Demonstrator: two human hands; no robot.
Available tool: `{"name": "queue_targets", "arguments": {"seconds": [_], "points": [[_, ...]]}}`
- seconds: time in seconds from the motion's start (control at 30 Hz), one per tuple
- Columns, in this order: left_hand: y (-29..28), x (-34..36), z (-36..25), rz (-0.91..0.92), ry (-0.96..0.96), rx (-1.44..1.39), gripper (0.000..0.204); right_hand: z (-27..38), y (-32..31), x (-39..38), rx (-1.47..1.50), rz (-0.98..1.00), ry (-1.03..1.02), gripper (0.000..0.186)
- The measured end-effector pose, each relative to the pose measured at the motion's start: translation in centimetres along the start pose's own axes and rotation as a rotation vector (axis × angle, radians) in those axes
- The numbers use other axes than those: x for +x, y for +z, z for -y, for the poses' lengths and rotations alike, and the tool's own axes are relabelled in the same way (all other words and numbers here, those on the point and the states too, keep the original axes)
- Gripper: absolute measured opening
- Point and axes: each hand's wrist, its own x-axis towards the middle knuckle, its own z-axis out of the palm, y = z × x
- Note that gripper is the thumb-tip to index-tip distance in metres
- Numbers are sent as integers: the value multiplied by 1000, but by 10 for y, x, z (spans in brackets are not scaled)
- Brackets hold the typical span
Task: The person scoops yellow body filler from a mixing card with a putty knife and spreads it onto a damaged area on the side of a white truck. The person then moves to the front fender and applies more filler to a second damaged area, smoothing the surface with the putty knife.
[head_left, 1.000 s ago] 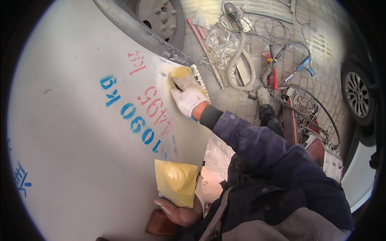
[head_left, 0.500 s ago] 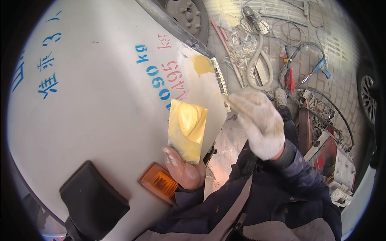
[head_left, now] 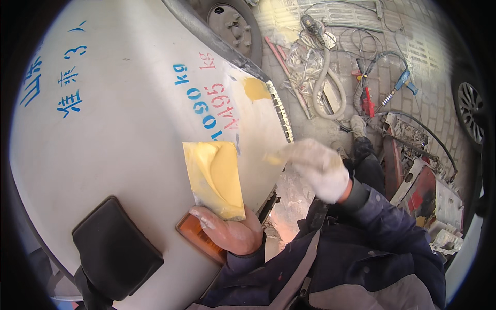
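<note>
My bare left hand [head_left: 230, 230] is closed on the lower edge of a flat putty board [head_left: 204, 199], held up before the grey vehicle panel [head_left: 134, 129]. A thick, smooth mound of yellow body filler [head_left: 214, 163] covers much of the board. To the right, my right hand [head_left: 318, 168], in a white knit glove, is closed with its fingertips pointing left. From them sticks out a thin, yellow-smeared spreader [head_left: 274, 157], blurred by motion and apart from the board. A darker yellow filler patch [head_left: 257, 89] lies on the panel near its right edge.
An orange lamp [head_left: 199, 237] and a black mirror [head_left: 118, 248] stick out from the panel at lower left. On the paved floor lie a sander [head_left: 316, 28] with a hose [head_left: 341, 101], a blue air gun [head_left: 405, 82] and scrap parts [head_left: 413, 139]. A wheel [head_left: 235, 28] stands beyond.
The left hand and board have moved left and slightly down, and the filler mound looks flatter. My right hand has dropped lower and leftward, with the spreader nearer the board.
</note>
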Motion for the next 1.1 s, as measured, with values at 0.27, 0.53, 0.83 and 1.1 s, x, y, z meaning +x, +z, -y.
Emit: {"name": "queue_targets", "arguments": {"seconds": [0.27,0.53,0.83,1.1], "points": [[9,-4,13,-177,-470,-594,85,-186,12,142,288,-220,472,37],[10,-6,28,-148,-499,-566,80,-258,47,224,392,-305,459,35],[11,-1,19,161,10,321,60,-248,70,222,-3,-277,162,38],[10,-1,29,155,179,346,81,-190,83,165,-213,-247,88,34]]}}
